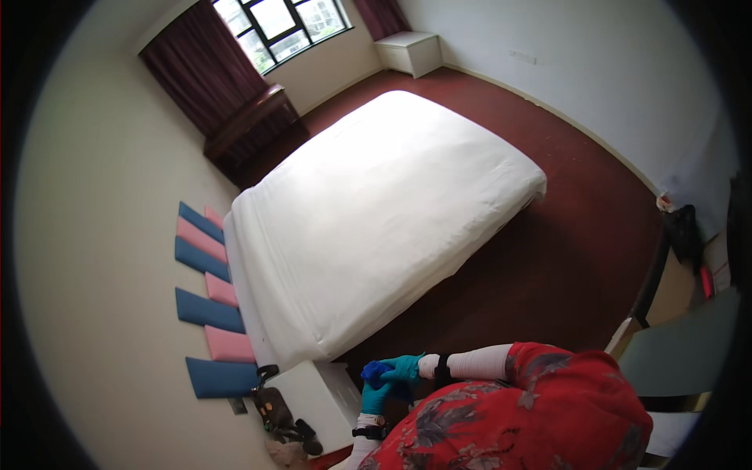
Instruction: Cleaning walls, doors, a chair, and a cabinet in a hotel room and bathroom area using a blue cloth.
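Both my hands wear teal gloves and come together at the bottom centre, near the corner of the bed and the white bedside cabinet (317,399). A bunched blue cloth (374,372) is gripped between them. My right hand (404,368) closes on it from the upper side. Just below, my left hand (375,398) also holds it, with part of its fingers hidden. Before me stands a wide bed (382,205) covered by a white sheet, slightly creased along the near edge and at the foot.
Blue and pink padded panels (202,305) line the wall at the bed's head. A dark bag (276,408) and small items lie on the cabinet. A dark wooden cabinet (252,126) and a white cabinet (410,53) stand near the window. A black plastic bag (683,235) is at the right.
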